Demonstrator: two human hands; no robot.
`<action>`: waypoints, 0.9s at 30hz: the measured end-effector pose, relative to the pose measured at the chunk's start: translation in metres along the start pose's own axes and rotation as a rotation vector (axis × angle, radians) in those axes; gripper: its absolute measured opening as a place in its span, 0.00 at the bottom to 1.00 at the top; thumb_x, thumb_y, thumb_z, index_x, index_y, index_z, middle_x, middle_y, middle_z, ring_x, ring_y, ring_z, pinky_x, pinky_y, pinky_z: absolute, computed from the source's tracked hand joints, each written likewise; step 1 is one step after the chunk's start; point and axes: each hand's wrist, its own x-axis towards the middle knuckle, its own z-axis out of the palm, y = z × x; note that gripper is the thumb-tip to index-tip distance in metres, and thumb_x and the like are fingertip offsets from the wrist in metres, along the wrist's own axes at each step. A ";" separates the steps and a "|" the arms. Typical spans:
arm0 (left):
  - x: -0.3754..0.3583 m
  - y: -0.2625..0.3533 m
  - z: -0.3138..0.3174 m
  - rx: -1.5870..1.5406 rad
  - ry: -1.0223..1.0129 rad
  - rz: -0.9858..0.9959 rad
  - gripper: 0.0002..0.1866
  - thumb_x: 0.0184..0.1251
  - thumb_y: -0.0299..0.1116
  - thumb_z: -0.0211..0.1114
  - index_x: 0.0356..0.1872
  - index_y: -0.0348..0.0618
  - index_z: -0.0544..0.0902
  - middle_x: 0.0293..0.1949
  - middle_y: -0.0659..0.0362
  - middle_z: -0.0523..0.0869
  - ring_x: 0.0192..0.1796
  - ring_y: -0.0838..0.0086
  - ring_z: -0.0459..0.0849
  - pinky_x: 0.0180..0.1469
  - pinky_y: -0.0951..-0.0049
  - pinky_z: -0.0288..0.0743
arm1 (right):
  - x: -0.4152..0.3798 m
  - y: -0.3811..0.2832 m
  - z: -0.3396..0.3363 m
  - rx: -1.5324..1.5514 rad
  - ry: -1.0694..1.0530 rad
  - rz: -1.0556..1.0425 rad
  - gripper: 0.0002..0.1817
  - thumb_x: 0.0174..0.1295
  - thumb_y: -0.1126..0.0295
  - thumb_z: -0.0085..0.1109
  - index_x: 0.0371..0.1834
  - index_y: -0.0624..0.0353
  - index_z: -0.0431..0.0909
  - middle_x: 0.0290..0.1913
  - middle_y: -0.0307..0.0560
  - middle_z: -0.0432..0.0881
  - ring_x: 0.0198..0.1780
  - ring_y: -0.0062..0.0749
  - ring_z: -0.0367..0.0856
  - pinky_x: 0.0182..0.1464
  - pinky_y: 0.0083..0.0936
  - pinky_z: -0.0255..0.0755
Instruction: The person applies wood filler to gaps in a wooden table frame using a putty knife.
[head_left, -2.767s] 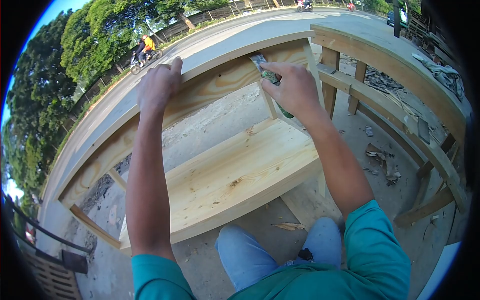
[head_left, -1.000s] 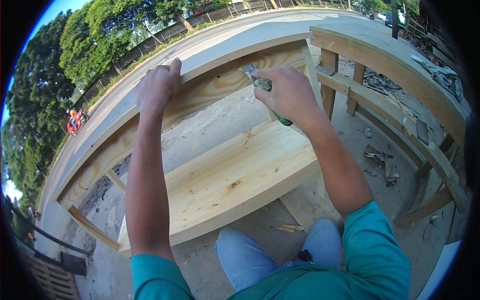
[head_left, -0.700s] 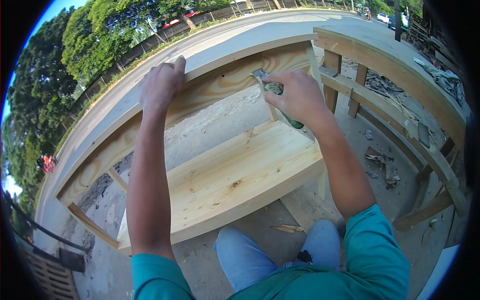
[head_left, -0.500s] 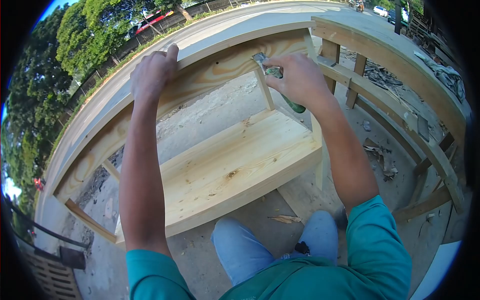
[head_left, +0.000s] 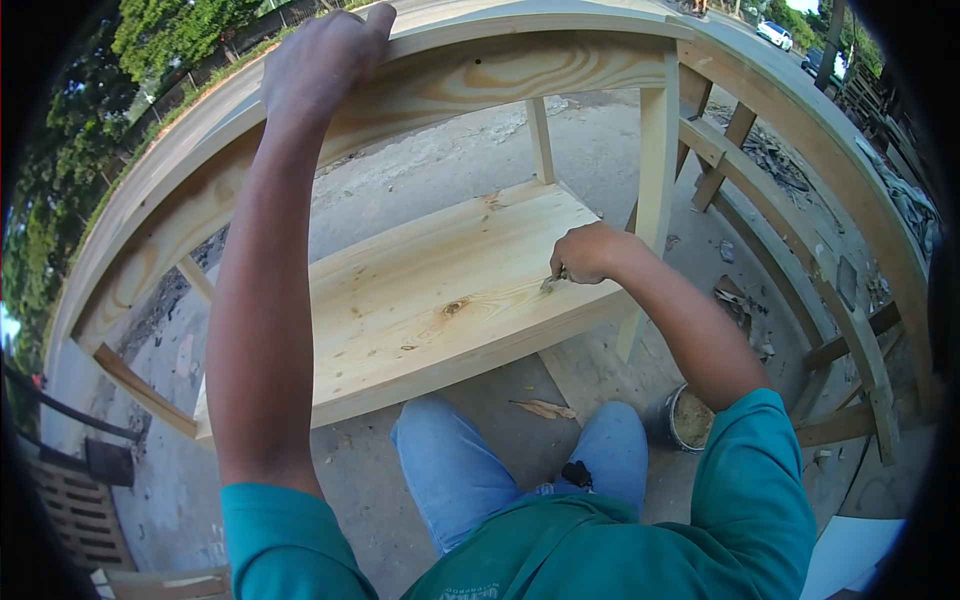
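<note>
A pale wooden table (head_left: 570, 65) with a top, a front rail, legs and a low shelf stands in front of me. My left hand (head_left: 325, 65) grips its top edge at the upper left, fingers curled over the far side. Down at the low shelf (head_left: 430, 290), my right hand (head_left: 590, 252) is closed round a putty knife (head_left: 548, 284). Only a bit of its blade shows, right at the shelf's board near the front edge; the handle is hidden by my fingers. Knots and small dark spots mark the shelf's surface.
A bucket (head_left: 692, 418) with tan stuff in it stands by my right knee. To the right runs a rough timber frame (head_left: 800, 230) with a grey cloth (head_left: 905, 200) on it. A dry leaf (head_left: 543, 409) lies on the concrete floor. Beyond the table is a road.
My right hand has moved down with the putty knife from the front rail to the low shelf. My left hand stays on the top edge. The view has tilted down, showing the bucket.
</note>
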 end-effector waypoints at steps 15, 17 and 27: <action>-0.001 0.007 -0.005 -0.003 -0.015 -0.050 0.36 0.70 0.63 0.39 0.53 0.45 0.85 0.58 0.47 0.83 0.61 0.52 0.80 0.63 0.54 0.69 | -0.035 0.046 -0.023 0.576 -0.268 -0.029 0.16 0.68 0.67 0.57 0.58 0.52 0.82 0.40 0.41 0.87 0.36 0.27 0.85 0.39 0.26 0.79; -0.002 0.010 -0.004 -0.005 0.011 -0.040 0.34 0.70 0.58 0.39 0.51 0.42 0.86 0.56 0.46 0.84 0.59 0.52 0.80 0.62 0.53 0.70 | -0.044 0.060 -0.006 0.968 -0.141 -0.148 0.17 0.70 0.67 0.55 0.59 0.56 0.80 0.38 0.42 0.85 0.31 0.22 0.82 0.35 0.22 0.78; 0.006 0.002 0.001 0.025 0.021 -0.029 0.37 0.69 0.64 0.39 0.54 0.47 0.85 0.60 0.44 0.81 0.63 0.51 0.78 0.66 0.53 0.67 | -0.059 0.020 0.140 1.548 0.849 -0.064 0.20 0.67 0.71 0.59 0.62 0.63 0.77 0.40 0.45 0.84 0.36 0.23 0.81 0.38 0.21 0.75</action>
